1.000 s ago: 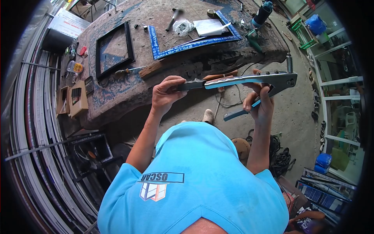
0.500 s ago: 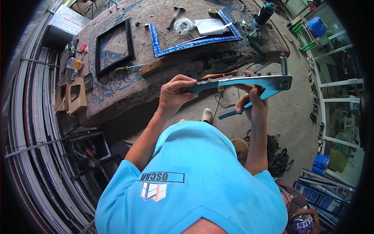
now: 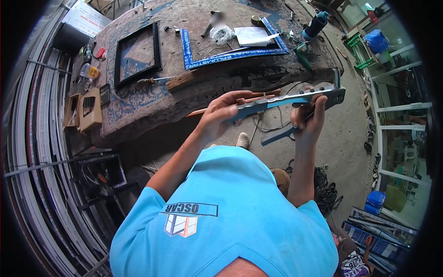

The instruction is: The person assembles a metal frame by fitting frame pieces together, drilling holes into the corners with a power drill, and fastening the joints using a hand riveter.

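Note:
A hand riveter (image 3: 281, 100) with a long grey handle and a metal head is held up in front of my chest, just off the table's near edge. My left hand (image 3: 219, 115) is closed around the grip end of the long handle. Near the head, my right hand (image 3: 309, 115) grips the tool, its thumb lying along the upper side. The riveter's shorter handle (image 3: 279, 135) swings away below, beside my right fingers. The upright nosepiece (image 3: 337, 78) stands at the far right end. Some right fingers are hidden behind the tool.
On the carpet-covered table (image 3: 104, 134) lie a black frame (image 3: 158, 51), a blue-taped frame (image 3: 226, 60), a screwdriver (image 3: 150, 81), a green drill (image 3: 302, 55) and a bottle (image 3: 315, 25). Long metal profiles (image 3: 34, 138) line the left. Another person (image 3: 355, 265) is at lower right.
The riveter has turned about its length and dropped slightly. My left hand has wrapped further round the handle, and my right thumb has moved up beside the head.

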A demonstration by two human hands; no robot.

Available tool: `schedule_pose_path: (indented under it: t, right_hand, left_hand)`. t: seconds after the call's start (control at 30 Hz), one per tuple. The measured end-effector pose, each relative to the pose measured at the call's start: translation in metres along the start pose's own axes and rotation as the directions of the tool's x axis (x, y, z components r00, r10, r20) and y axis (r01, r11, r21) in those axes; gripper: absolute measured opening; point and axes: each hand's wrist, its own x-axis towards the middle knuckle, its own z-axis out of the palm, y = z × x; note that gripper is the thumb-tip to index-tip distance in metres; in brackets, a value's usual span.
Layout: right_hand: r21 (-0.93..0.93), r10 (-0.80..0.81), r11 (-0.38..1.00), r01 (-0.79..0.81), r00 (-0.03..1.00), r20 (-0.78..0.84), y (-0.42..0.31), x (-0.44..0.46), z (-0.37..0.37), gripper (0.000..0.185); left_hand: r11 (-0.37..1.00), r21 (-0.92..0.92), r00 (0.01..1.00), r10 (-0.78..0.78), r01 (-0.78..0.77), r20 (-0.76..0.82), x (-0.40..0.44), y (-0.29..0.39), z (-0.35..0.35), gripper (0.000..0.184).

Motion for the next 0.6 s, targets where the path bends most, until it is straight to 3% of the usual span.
schedule_pose_path:
  t: [0.03, 0.07, 0.17, 0.27, 0.4, 0.5, 0.6]
  right_hand:
    - [-0.002, 0.006, 1.0, -0.006, 1.0, 0.005, 0.0, 0.001, 0.002, 0.061]
    - [-0.071, -0.022, 0.997, 0.019, 0.999, -0.047, 0.001, 0.002, 0.006, 0.056]
    - [-0.143, -0.023, 0.99, 0.006, 0.993, -0.118, -0.002, 0.007, 0.018, 0.05]
    - [-0.122, 0.08, 0.987, -0.105, 0.977, -0.198, 0.0, 0.005, 0.026, 0.048]
    - [-0.233, 0.08, 0.967, -0.107, 0.989, -0.122, 0.007, 0.009, 0.04, 0.049]
    - [-0.173, 0.111, 0.979, -0.111, 0.994, -0.01, 0.013, 0.013, 0.044, 0.047]
    - [-0.162, 0.105, 0.981, -0.109, 0.994, -0.029, 0.014, 0.017, 0.059, 0.044]
  left_hand:
    - [0.99, -0.122, 0.997, -0.07, 0.071, 0.01, 0.002, -0.001, 0.003, 0.06]
    - [0.998, 0.011, 0.998, -0.069, 0.069, -0.006, 0.004, -0.003, 0.005, 0.066]
    - [0.997, 0.073, 1.0, 0.015, -0.014, -0.012, 0.009, -0.004, 0.01, 0.062]
    - [0.998, -0.046, 0.998, 0.047, -0.049, -0.038, 0.009, -0.008, 0.02, 0.051]
    - [0.986, -0.088, 0.983, 0.127, -0.14, -0.133, 0.008, -0.017, 0.03, 0.052]
    - [0.989, -0.011, 0.979, 0.141, -0.144, -0.147, 0.005, -0.021, 0.028, 0.055]
    - [0.991, 0.005, 0.971, 0.134, -0.136, -0.197, 0.004, -0.021, 0.028, 0.055]
